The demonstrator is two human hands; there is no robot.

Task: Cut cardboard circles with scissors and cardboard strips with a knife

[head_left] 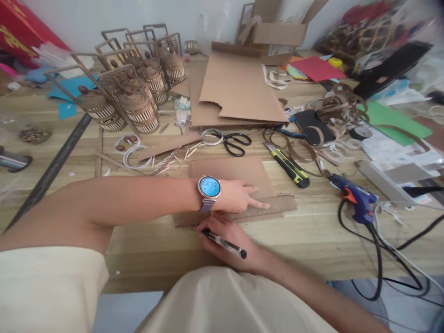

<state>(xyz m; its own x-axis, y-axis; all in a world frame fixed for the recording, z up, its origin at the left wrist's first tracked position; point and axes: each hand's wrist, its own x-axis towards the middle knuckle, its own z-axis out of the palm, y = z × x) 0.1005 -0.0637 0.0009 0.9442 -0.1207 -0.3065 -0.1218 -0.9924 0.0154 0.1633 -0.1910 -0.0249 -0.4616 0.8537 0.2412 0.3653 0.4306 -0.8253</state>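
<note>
My left hand (237,196), with a watch (209,187) on its wrist, lies over a cardboard strip (277,206) and a larger cardboard piece (232,169). Its visible fingers are spread and press on the strip. Just below it, my right hand (229,240) is closed around a pen (225,244). The pen's tip end is by the lower left edge of the cardboard and is hidden by my fingers. A dark line runs along the strip near its upper edge.
Black scissors (237,144), a yellow-black cutter (287,165) and a blue glue gun (360,199) with trailing cables lie around the cardboard. Woven lantern-like pieces (138,111) stand at the back left. Large cardboard sheets (243,88) lie behind; paper strips are tangled at the right.
</note>
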